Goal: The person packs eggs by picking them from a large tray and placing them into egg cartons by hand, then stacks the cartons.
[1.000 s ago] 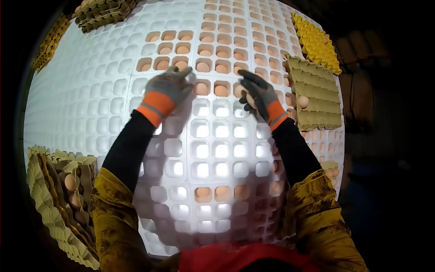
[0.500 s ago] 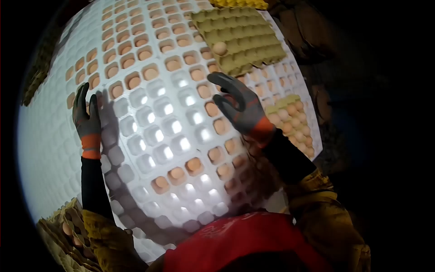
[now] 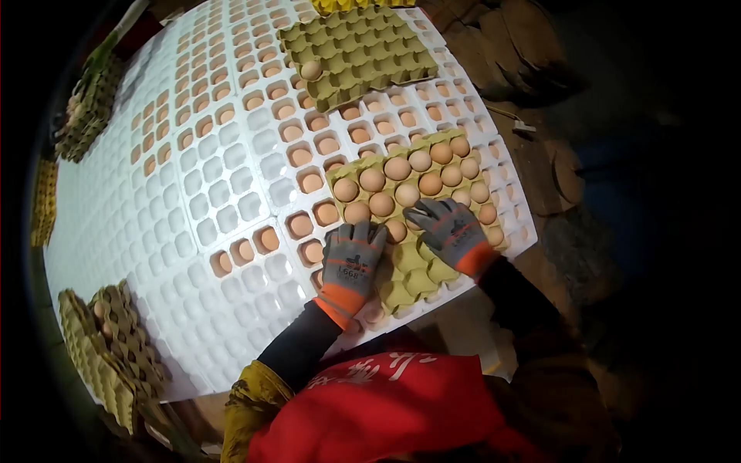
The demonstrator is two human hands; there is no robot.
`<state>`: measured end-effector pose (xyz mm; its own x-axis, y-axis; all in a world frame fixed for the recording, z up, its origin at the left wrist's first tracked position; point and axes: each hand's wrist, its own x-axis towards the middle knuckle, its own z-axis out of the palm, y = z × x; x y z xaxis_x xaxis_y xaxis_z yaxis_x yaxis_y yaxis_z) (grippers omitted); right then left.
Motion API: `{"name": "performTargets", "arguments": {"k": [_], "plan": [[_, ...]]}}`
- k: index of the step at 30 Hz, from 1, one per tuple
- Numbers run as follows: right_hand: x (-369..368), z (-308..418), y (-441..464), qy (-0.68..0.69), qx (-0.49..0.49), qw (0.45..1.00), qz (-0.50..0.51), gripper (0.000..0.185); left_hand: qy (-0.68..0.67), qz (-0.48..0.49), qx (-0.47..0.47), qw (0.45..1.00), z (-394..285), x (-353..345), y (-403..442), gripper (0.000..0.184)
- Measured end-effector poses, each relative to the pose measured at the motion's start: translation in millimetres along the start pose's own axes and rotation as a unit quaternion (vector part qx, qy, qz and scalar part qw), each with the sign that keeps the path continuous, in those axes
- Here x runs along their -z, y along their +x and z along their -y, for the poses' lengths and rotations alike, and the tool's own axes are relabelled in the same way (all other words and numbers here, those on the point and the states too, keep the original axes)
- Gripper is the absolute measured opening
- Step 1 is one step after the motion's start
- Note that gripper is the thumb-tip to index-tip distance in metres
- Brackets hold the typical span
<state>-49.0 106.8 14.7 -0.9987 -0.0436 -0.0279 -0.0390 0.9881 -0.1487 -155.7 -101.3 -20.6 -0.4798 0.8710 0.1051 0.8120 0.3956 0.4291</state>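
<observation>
An olive-green pulp egg tray (image 3: pixel 405 279) lies near the right front edge of the white foam sheet, and brown eggs (image 3: pixel 397 168) fill its far part and right side. Cups at its near part hold nothing. Both my hands wear grey and orange gloves. My left hand (image 3: pixel 352 266) rests over the tray's left edge, fingers bent down toward the cups, tips hidden. My right hand (image 3: pixel 454 234) lies over the tray's middle, its fingers curled close among the eggs. One egg (image 3: pixel 395 230) shows between the two hands. What either hand grips is hidden.
White foam sheets (image 3: pixel 170 309) with square pockets cover the table, many pockets holding eggs. Another green tray (image 3: pixel 359 54) with a single egg (image 3: pixel 311 70) lies at the back. Stacked pulp trays (image 3: pixel 116 347) stand at the front left, more trays (image 3: pixel 89 116) at the far left.
Both hands have moved onto the egg tray at the right, from open above the foam sheets. The view has turned to the right, and the hands are now close together with fingers bent.
</observation>
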Motion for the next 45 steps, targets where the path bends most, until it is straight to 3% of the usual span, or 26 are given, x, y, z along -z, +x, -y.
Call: {"name": "performTargets", "arguments": {"k": [1,4,5,6,8,9,11,12,14,16,18,19,20,21,22,25,27,29,32,35,36,37,38,40,42,45], "plan": [[2,-6,-3,0.062,-0.016,0.998,-0.023,0.048,0.065,0.022,0.018,0.997,-6,-6,2,0.045],[-5,-21,-19,0.252,-0.059,0.963,-0.075,0.042,-0.070,-0.045,0.027,0.996,-2,-4,-3,0.043],[-11,-25,-27,0.316,-0.075,0.942,-0.085,0.040,-0.241,-0.079,0.100,0.962,4,-5,-8,0.037],[-32,-35,-37,0.619,-0.152,0.763,-0.109,0.044,-0.422,-0.105,0.228,0.871,-2,5,-10,0.029],[-19,-54,-45,0.816,-0.198,0.530,-0.115,0.052,-0.671,-0.141,0.249,0.684,18,11,-15,0.026],[-8,-56,-43,0.836,-0.199,0.501,-0.100,0.047,-0.633,-0.159,0.219,0.725,14,9,-11,0.027],[-2,-52,-15,0.617,-0.117,0.768,-0.126,0.046,-0.260,-0.149,0.113,0.947,-12,-1,4,0.026],[-3,-48,-2,0.466,-0.067,0.876,-0.102,0.044,-0.068,-0.150,0.025,0.986,-34,1,16,0.026],[-5,-41,23,0.084,0.034,0.988,-0.121,0.039,0.165,0.114,0.077,0.977,-47,-28,33,0.034],[-39,-36,46,-0.117,0.017,0.993,-0.012,0.045,0.052,0.053,0.112,0.991,-43,-35,38,0.037],[-19,-47,34,0.163,-0.041,0.985,-0.033,0.050,-0.167,0.018,0.168,0.971,-36,-5,34,0.036],[-6,-54,29,0.300,-0.063,0.951,-0.039,0.053,-0.339,-0.088,0.158,0.923,-23,-6,27,0.037],[-29,-70,23,0.546,-0.075,0.829,-0.093,0.057,-0.516,-0.069,0.210,0.827,-1,3,16,0.044],[-2,-72,16,0.627,-0.104,0.768,-0.082,0.053,-0.719,-0.066,0.245,0.647,0,26,11,0.047],[26,-72,9,0.701,-0.135,0.697,-0.070,0.049,-0.765,-0.080,0.215,0.602,4,46,4,0.049],[31,-82,25,0.721,-0.138,0.679,-0.010,0.054,-0.521,-0.075,0.323,0.787,37,49,8,0.043],[21,-73,55,0.378,-0.025,0.923,-0.060,0.056,-0.112,-0.125,0.157,0.973,36,27,21,0.033],[15,-56,72,0.014,-0.018,1.000,-0.015,0.063,0.077,-0.081,0.117,0.987,24,7,33,0.028],[-27,-62,91,-0.109,-0.006,0.994,-0.009,0.058,0.165,0.000,0.179,0.970,9,-7,44,0.025],[12,-52,92,0.142,-0.070,0.987,-0.012,0.054,0.104,0.015,0.168,0.980,21,-5,40,0.030],[2,-67,91,0.213,-0.028,0.970,-0.118,0.050,0.049,0.020,0.164,0.985,30,8,36,0.034],[-12,-75,93,0.558,-0.220,0.795,-0.087,0.047,-0.071,0.006,0.161,0.984,32,43,25,0.046],[20,-72,98,0.664,-0.268,0.697,-0.039,0.045,-0.176,-0.048,0.171,0.968,47,57,16,0.052],[27,-54,117,0.688,-0.213,0.687,-0.099,0.045,-0.225,-0.204,0.157,0.940,95,70,-9,0.051],[22,-20,154,0.545,-0.190,0.814,-0.064,0.046,-0.230,-0.253,0.233,0.910,158,100,-29,0.049],[3,67,233,0.443,-0.007,0.891,-0.099,0.047,-0.095,-0.287,0.293,0.907,261,130,-45,0.045]]}}
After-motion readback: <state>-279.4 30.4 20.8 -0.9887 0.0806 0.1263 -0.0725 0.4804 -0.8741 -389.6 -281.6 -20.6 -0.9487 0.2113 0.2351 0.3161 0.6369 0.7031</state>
